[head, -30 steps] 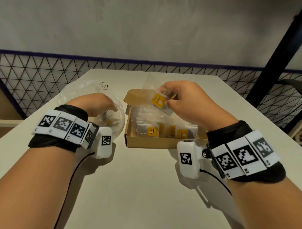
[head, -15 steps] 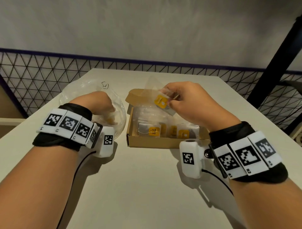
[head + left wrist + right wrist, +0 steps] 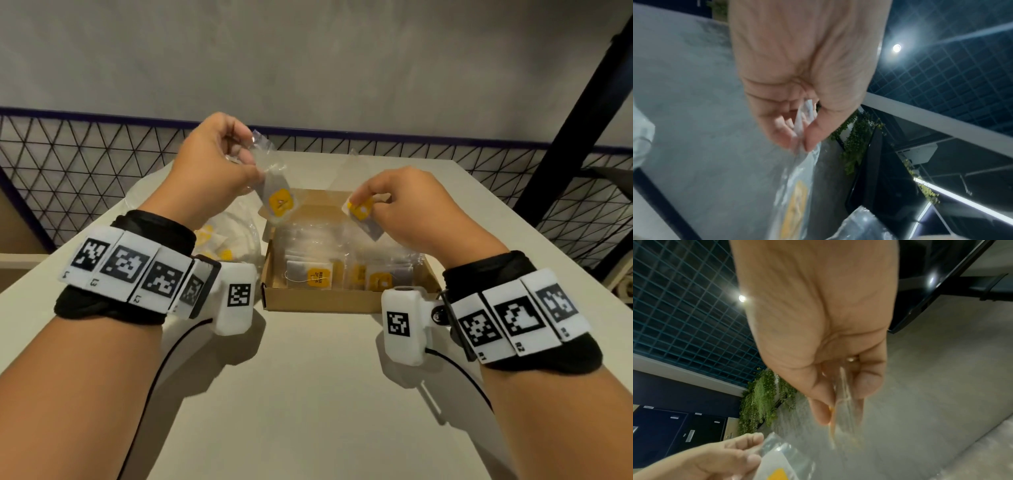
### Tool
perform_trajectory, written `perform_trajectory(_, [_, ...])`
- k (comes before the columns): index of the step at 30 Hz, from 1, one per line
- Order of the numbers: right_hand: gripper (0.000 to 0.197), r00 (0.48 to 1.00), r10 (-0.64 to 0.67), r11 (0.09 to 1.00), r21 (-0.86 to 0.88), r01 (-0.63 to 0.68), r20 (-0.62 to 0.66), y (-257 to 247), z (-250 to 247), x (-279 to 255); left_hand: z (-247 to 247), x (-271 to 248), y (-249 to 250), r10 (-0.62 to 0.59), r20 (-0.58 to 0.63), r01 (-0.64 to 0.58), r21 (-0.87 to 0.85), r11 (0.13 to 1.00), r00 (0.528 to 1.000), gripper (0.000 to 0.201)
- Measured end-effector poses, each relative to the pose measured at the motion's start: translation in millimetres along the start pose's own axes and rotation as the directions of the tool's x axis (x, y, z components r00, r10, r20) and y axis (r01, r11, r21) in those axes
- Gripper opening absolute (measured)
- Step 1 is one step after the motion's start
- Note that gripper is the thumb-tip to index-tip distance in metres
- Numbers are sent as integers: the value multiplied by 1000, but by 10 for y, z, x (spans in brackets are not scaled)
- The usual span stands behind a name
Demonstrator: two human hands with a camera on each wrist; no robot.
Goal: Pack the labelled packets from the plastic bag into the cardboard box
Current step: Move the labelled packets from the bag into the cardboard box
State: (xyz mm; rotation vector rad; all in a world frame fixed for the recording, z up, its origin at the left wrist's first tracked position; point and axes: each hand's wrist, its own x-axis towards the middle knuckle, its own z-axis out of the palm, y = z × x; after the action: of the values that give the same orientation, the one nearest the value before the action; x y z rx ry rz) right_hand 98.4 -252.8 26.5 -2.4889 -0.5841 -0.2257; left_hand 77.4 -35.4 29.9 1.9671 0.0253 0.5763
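An open cardboard box [image 3: 342, 301] sits mid-table with several clear packets with yellow labels [image 3: 318, 277] lying inside. My left hand [image 3: 236, 164] is raised above the box's left side and pinches the top of a clear packet with a yellow label [image 3: 279, 202], which hangs down; the same pinch [image 3: 799, 138] shows in the left wrist view. My right hand [image 3: 370, 205] holds another yellow-labelled packet [image 3: 361, 212] over the box's far right; it appears edge-on [image 3: 840, 402] between thumb and fingers. The clear plastic bag [image 3: 226, 240] lies left of the box with packets inside.
The pale table [image 3: 308, 394] has bare surface in front of the box. A black wire mesh fence [image 3: 68, 154] runs behind the table. A dark post [image 3: 575, 137] stands at the right.
My left hand has come up out of the plastic bag with a packet and now holds it high over the box. My right hand stays over the box with its packet.
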Motion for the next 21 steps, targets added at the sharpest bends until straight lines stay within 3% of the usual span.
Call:
perform_trajectory(4, [27, 999, 27, 998, 63, -24, -47, 37, -15, 8, 109, -87, 114, -7, 121, 37, -249, 968, 993, 41])
perform_trajectory(6, [30, 999, 9, 994, 109, -6, -35, 30, -23, 3, 175, -123, 141, 0, 170, 54, -308, 950, 985, 43])
perform_trajectory(8, [17, 999, -12, 989, 144, 18, -43, 18, -22, 3, 243, -156, 162, 26, 207, 42, -318, 947, 978, 46])
perform_trajectory(10, [8, 999, -23, 988, 148, 30, -48, 23, -25, 9, 288, -178, 170, 46, 233, 23, -287, 958, 971, 50])
perform_trajectory(15, [12, 998, -41, 996, 72, 45, -52, 22, -37, 3, 325, -206, 163, 31, 366, -13, -51, 999, 930, 54])
perform_trajectory(18, [14, 997, -57, 993, 103, 62, -53, -25, -34, -16, 372, -246, 176, 11, 402, -67, 127, 990, 916, 28])
perform_trajectory(21, [14, 996, -80, 990, 111, 85, -46, -68, -36, -34, 401, -292, 204, -3, 437, -75, 160, 984, 899, 5])
